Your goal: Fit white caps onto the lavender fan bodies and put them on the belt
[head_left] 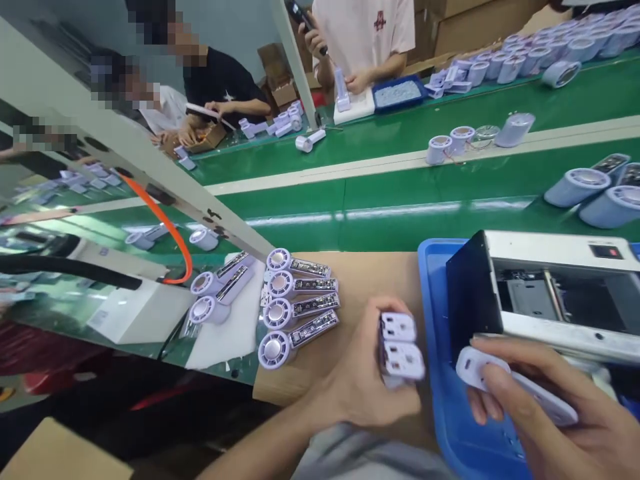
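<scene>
My left hand point(367, 380) is closed around a small stack of white handle covers point(399, 347), held over the brown board point(350, 280). In my right hand point(555, 407), one more white handle cover point(510, 383) lies gripped above the blue tray point(433, 320). Its end is close to the black face of a white machine point(560, 287) that stands in the tray. To the left of my left hand, several lilac hand-fan bodies point(295, 310) lie in a row on the board, round heads to the left.
A green conveyor belt point(400, 200) runs behind the board, carrying lilac fan parts point(590, 190). Other people work at the far side, one in a pale shirt point(365, 33). A white post point(150, 173) with an orange cable point(165, 227) slants across the left.
</scene>
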The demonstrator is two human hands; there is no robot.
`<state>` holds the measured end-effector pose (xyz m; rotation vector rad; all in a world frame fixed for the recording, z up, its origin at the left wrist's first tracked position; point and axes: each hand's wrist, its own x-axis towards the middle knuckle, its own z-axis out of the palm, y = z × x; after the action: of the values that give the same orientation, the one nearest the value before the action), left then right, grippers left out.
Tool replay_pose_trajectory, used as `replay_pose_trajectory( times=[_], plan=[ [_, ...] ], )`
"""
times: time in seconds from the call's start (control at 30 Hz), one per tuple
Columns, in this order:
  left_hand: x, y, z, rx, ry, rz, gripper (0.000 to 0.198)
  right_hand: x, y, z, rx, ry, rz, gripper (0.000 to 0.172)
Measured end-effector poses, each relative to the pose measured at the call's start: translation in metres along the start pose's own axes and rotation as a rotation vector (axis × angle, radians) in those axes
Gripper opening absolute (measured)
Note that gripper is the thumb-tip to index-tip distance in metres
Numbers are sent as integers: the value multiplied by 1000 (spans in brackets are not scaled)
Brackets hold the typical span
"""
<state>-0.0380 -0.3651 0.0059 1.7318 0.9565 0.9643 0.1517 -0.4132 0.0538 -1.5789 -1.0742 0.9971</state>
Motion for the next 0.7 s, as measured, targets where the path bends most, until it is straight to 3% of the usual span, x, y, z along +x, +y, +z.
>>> replay_pose_trajectory(
  times=[0.13,0.33,0.57,0.7],
  plan=[
    [-16,-24,25,-130,71,283,99,15,-13,12,-79,-88,-4,79],
    [-13,-47,40,-99,168,405,131,12,-16,17,7,-295,138,64],
    [-5,-50,42,-13,204,448,119,15,-25,14,-38,-240,215,55],
    [-9,-56,55,-128,257,469,113,13,-22,11,-104,-226,127,65]
  ],
)
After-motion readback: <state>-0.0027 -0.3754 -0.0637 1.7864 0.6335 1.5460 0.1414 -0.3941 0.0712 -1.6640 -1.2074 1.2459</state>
